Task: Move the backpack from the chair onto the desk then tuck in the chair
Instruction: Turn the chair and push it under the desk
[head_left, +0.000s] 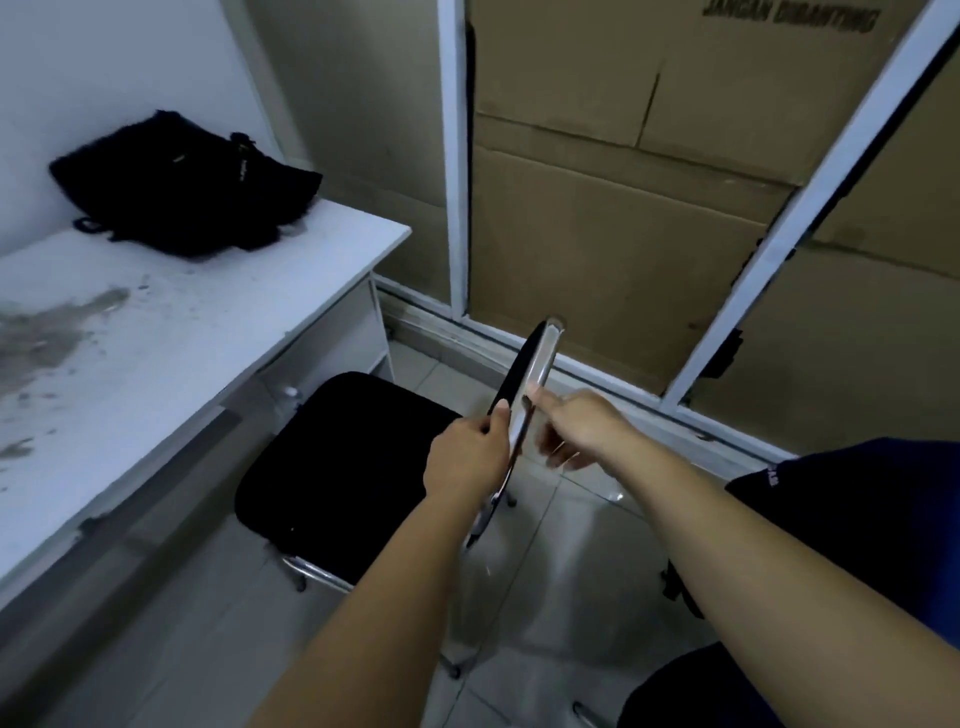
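stained white desk (171, 332) under slumped black backpack (187, 187); left hand (470, 457) clamped on chair (343, 467) backrest, right hand (576, 431) loose

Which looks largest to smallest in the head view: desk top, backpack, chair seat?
1. desk top, clearly largest.
2. chair seat and backpack: they look alike; the seat is nearer the camera, so I leave them unranked.

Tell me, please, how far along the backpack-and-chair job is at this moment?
Done: the black backpack already lies on the white desk, near the wall. In hand: the left hand grips the chair's backrest, and the right hand is at the same backrest. Left: the chair's seat is outside the desk, so it is not yet tucked in.
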